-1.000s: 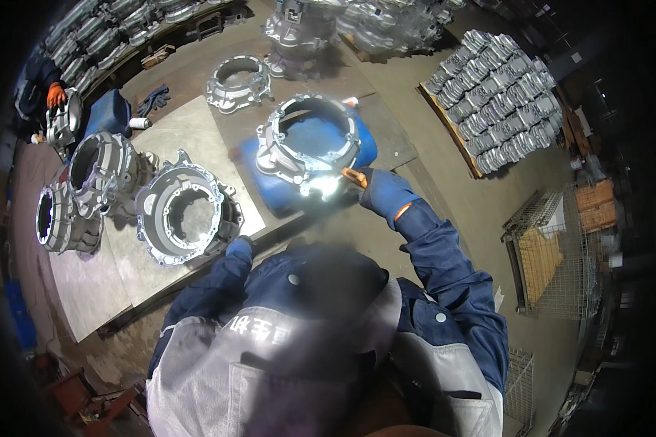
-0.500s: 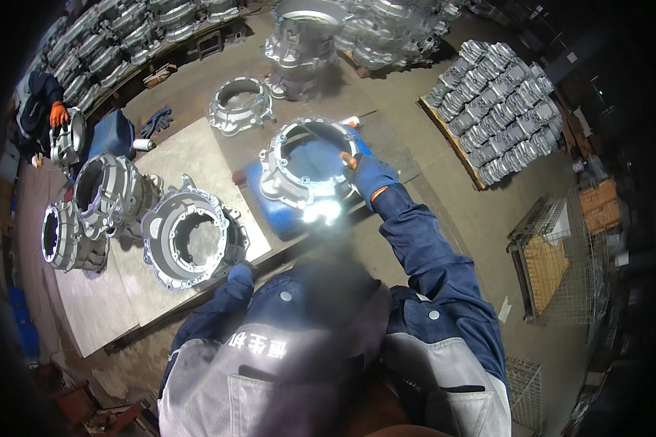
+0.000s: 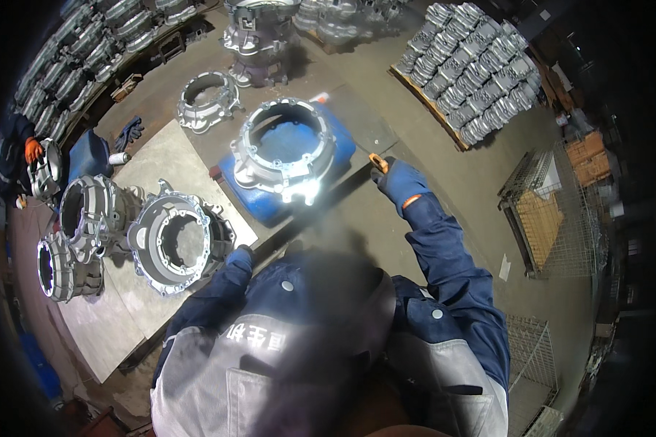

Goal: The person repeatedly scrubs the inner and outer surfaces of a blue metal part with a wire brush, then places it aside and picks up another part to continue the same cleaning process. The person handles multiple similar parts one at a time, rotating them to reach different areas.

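Note:
A ring-shaped cast metal housing (image 3: 321, 156) rests on a blue plastic container (image 3: 259, 207), its near rim brightly lit. Off to the right of it is my right hand (image 3: 403, 182), in a blue glove with an orange cuff edge. Its fingers are closed on a slim tool with an orange handle (image 3: 377, 162); its thin shaft is hard to see and its exact kind unclear. My left hand (image 3: 240, 256), also gloved, is low beside a larger, deeper housing (image 3: 146, 247) on the pale board. The left fingers are hidden.
More housings (image 3: 69, 269) stand left on the pale board (image 3: 124, 313). Another ring housing (image 3: 189, 120) lies behind, near a stack of housings (image 3: 259, 69). A co-worker's orange-gloved hand (image 3: 33, 150) touches a casting. A loaded pallet (image 3: 466, 80) and wire cage (image 3: 554, 218) stand right.
My right hand has drawn away from the housing on the blue container, out to the right. The whole view has shifted, while my left hand stays by the larger housing.

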The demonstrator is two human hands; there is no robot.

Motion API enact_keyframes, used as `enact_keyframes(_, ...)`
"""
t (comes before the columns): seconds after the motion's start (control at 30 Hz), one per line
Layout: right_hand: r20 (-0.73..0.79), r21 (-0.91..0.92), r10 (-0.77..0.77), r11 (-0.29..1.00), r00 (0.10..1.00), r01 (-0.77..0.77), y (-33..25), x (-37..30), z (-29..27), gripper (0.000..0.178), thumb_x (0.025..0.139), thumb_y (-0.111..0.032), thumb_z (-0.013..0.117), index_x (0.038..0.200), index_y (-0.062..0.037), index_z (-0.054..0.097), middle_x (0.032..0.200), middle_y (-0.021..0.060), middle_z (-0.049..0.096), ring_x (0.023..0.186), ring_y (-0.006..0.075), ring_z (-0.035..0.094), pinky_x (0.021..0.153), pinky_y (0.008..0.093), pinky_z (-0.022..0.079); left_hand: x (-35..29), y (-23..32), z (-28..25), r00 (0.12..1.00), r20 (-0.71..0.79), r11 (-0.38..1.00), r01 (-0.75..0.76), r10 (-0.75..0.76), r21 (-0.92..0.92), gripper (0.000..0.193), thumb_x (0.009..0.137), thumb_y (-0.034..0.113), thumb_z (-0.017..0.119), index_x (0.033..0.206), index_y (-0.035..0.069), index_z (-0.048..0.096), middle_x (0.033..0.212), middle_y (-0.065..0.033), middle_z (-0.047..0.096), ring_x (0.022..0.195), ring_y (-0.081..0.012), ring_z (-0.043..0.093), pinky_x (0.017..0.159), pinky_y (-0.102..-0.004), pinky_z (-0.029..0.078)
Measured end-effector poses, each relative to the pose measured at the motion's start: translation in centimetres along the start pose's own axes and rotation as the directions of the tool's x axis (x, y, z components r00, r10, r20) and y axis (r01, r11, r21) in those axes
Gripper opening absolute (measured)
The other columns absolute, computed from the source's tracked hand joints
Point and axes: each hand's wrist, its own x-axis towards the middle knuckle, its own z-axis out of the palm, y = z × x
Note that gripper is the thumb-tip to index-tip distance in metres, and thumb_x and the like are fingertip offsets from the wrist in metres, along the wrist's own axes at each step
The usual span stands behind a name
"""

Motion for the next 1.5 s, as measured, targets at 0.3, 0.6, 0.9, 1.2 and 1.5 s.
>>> enact_keyframes(0.3,0.059,0.007,-0.134,0.991,0.989,0.134,3.2,-7.5,3.9,0.037,0.082,-0.046,0.060,0.102,-0.0155,0.063,0.087,0.0163,0.067,0.081,0.0390,0.063,0.070,0.0472,0.050,-2.4,2.1,-1.2,0.997,-0.042,0.996,-0.058,0.061,0.067,0.045,0.078,0.044,0.063,0.112,0.014,0.067,0.118,-0.0157,0.063,0.111,-0.0346,0.059,0.092,-0.0430,0.048)
enact_keyframes(0.6,0.064,0.200,-0.345,0.924,0.936,0.327,-5.0,-3.1,2.6,0.047,0.082,-0.054,0.059,0.113,-0.0186,0.061,0.093,0.0160,0.067,0.087,0.0380,0.064,0.076,0.0459,0.050,-2.2,0.4,0.2,0.971,-0.221,0.996,-0.092,0.088,-0.008,0.038,0.079,0.041,0.064,0.104,0.014,0.070,0.103,-0.0161,0.068,0.098,-0.0357,0.064,0.084,-0.0433,0.051)
enact_keyframes(0.9,-0.134,0.133,-0.165,0.974,0.977,0.183,-9.0,4.6,2.2,0.030,0.093,-0.034,0.054,0.111,-0.0124,0.063,0.087,0.0106,0.066,0.081,0.0260,0.064,0.070,0.0385,0.050,-2.3,0.1,-1.4,0.942,-0.328,0.956,-0.030,-0.071,-0.291,0.031,0.078,0.032,0.065,0.098,0.009,0.070,0.091,-0.0147,0.070,0.081,-0.0305,0.067,0.074,-0.0400,0.052)
enact_keyframes(1.2,0.236,0.364,-0.288,0.912,0.928,0.191,-1.5,2.1,2.3,0.041,0.090,-0.028,0.055,0.128,-0.0152,0.053,0.100,0.0123,0.062,0.084,0.0267,0.059,0.073,0.0382,0.048,-4.5,8.8,-20.1,0.228,-0.858,0.784,-0.558,0.460,0.272,0.057,0.068,0.040,0.076,0.112,0.006,0.062,0.104,-0.0183,0.066,0.092,-0.0364,0.063,0.083,-0.0416,0.050)
enact_keyframes(1.5,0.362,0.552,-0.002,0.806,0.932,-0.213,7.3,-8.3,4.4,0.038,0.085,-0.026,0.069,0.116,-0.0062,0.059,0.072,0.0076,0.065,0.056,0.0168,0.060,0.054,0.0321,0.049,-4.1,17.5,-25.7,0.564,-0.042,0.435,-0.585,0.824,0.685,0.036,0.081,0.030,0.062,0.108,0.007,0.063,0.109,-0.0192,0.063,0.099,-0.0339,0.061,0.089,-0.0406,0.047)
